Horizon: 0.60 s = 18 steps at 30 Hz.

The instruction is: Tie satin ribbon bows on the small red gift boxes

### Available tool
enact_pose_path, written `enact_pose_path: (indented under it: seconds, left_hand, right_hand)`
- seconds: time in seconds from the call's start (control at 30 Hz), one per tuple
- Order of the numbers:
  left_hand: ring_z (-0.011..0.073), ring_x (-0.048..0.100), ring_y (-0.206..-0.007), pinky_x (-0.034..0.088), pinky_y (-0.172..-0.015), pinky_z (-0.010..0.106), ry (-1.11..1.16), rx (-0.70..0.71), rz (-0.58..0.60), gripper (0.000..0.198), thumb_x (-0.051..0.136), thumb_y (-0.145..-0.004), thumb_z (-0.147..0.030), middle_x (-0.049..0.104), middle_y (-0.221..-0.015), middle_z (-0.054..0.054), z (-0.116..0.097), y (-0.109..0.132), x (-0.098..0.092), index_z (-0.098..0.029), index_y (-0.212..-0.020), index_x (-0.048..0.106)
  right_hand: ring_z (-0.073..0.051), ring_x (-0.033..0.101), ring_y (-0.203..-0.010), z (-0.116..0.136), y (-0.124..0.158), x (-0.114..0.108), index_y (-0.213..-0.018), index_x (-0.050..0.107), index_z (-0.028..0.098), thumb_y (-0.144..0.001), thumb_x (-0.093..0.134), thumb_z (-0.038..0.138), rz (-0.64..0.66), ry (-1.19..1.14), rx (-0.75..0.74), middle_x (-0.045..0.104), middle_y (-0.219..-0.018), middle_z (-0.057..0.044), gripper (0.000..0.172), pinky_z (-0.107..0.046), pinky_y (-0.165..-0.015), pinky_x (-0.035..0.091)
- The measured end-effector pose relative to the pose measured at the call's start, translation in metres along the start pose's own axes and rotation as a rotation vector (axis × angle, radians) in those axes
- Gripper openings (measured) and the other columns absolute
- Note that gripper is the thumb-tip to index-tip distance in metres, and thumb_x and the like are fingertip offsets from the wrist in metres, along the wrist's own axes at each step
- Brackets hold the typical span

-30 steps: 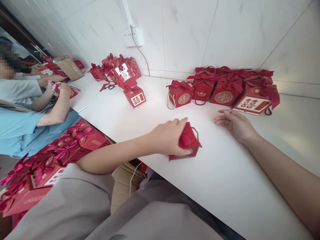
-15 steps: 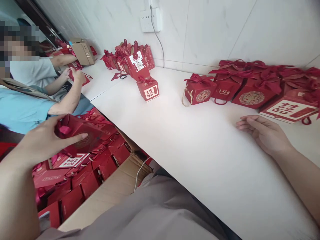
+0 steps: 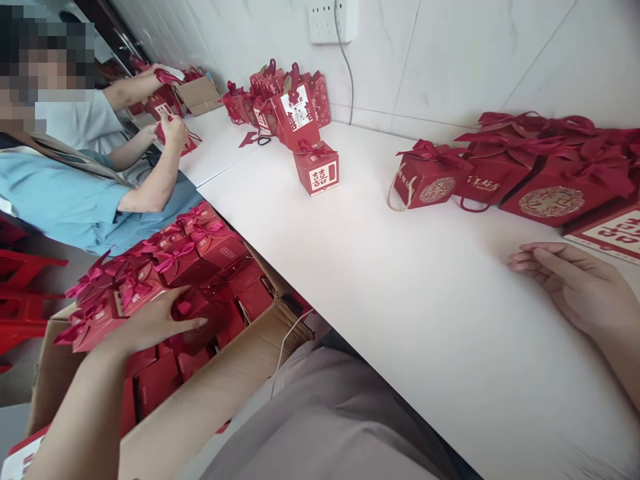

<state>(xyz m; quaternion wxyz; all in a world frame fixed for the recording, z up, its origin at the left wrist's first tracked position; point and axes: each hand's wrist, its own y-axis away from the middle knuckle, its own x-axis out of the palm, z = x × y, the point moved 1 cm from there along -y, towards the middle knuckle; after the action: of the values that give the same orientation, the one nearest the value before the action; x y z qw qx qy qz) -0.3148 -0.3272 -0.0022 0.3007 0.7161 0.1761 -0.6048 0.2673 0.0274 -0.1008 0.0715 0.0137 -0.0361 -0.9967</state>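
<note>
My left hand [image 3: 153,325] reaches down into a cardboard carton [image 3: 210,393] beside the table and is closed on a small red gift box [image 3: 196,321] with a ribbon bow, set among several like boxes. My right hand [image 3: 575,287] rests on the white table [image 3: 400,287], fingers loosely curled and apart, holding nothing. A red gift box with a rope handle [image 3: 424,179] stands further back on the table, to the left of that hand.
A row of red ribboned boxes [image 3: 545,173] lines the wall at the right. More red boxes [image 3: 295,113] stand at the back left, one [image 3: 317,170] set forward. Another person [image 3: 75,180] sits at the left handling boxes. A wall socket [image 3: 333,20] has a cable.
My left hand carried the red box off the table, swung it left and lowered it into the carton. My right hand stayed resting on the table. The view turned left.
</note>
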Motion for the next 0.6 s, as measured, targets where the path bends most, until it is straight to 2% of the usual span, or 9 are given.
enact_pose_path:
  seconds: [0.07,0.1,0.2,0.37,0.5,0.6]
  left_hand:
    - [0.0328,0.057,-0.121,0.044,-0.101,0.039,-0.056,0.078,0.101,0.097,0.061,-0.067,-0.073,0.054,-0.141,0.012,-0.007,-0.011,-0.001,-0.015,-0.142,0.041]
    - [0.0343,0.053,-0.126,0.042,-0.103,0.041,-0.087,0.118,0.105,0.099,0.058,-0.070,-0.073,0.048,-0.145,0.015,-0.012,-0.019,-0.002,-0.013,-0.146,0.035]
    - [0.0362,0.044,-0.134,0.039,-0.107,0.044,-0.144,0.202,-0.006,0.100,0.056,-0.075,-0.070,0.038,-0.151,0.018,-0.030,-0.044,0.004,-0.012,-0.151,0.024]
    - [0.0373,0.042,-0.134,0.034,-0.111,0.045,-0.149,0.375,-0.168,0.093,0.058,-0.078,-0.062,0.039,-0.149,0.020,-0.055,-0.080,0.028,-0.011,-0.150,0.027]
    - [0.0372,0.045,-0.130,0.036,-0.109,0.046,-0.113,0.379,-0.280,0.090,0.057,-0.078,-0.063,0.044,-0.142,0.020,-0.050,-0.087,0.039,-0.013,-0.148,0.032]
    - [0.0343,0.048,-0.127,0.038,-0.109,0.045,-0.039,0.368,-0.368,0.088,0.058,-0.079,-0.063,0.048,-0.136,0.016,-0.041,-0.084,0.042,-0.017,-0.149,0.031]
  right_hand:
    - [-0.022,0.063,-0.080,-0.001,0.000,-0.001,-0.084,0.074,0.031,-0.068,0.080,0.048,-0.002,0.001,0.003,0.064,-0.090,-0.013,0.025,-0.049,-0.098,0.041]
    - [-0.023,0.063,-0.081,-0.001,-0.001,0.000,-0.085,0.075,0.031,-0.068,0.080,0.048,0.000,0.001,0.003,0.064,-0.090,-0.013,0.025,-0.048,-0.098,0.041]
    - [-0.022,0.063,-0.081,-0.001,-0.002,0.001,-0.085,0.075,0.030,-0.067,0.080,0.048,0.002,-0.004,0.007,0.065,-0.090,-0.012,0.025,-0.047,-0.098,0.042]
    - [-0.021,0.063,-0.082,0.001,-0.001,0.004,-0.085,0.074,0.029,-0.066,0.081,0.048,0.001,-0.005,0.026,0.066,-0.091,-0.012,0.028,-0.045,-0.098,0.043]
    - [-0.022,0.064,-0.083,0.001,-0.001,0.004,-0.088,0.072,0.026,-0.065,0.081,0.050,0.010,0.003,0.033,0.068,-0.090,-0.009,0.034,-0.048,-0.102,0.042]
    - [-0.020,0.064,-0.084,-0.001,-0.003,0.002,-0.090,0.071,0.024,-0.066,0.080,0.050,0.027,0.005,0.032,0.069,-0.090,-0.006,0.037,-0.044,-0.100,0.044]
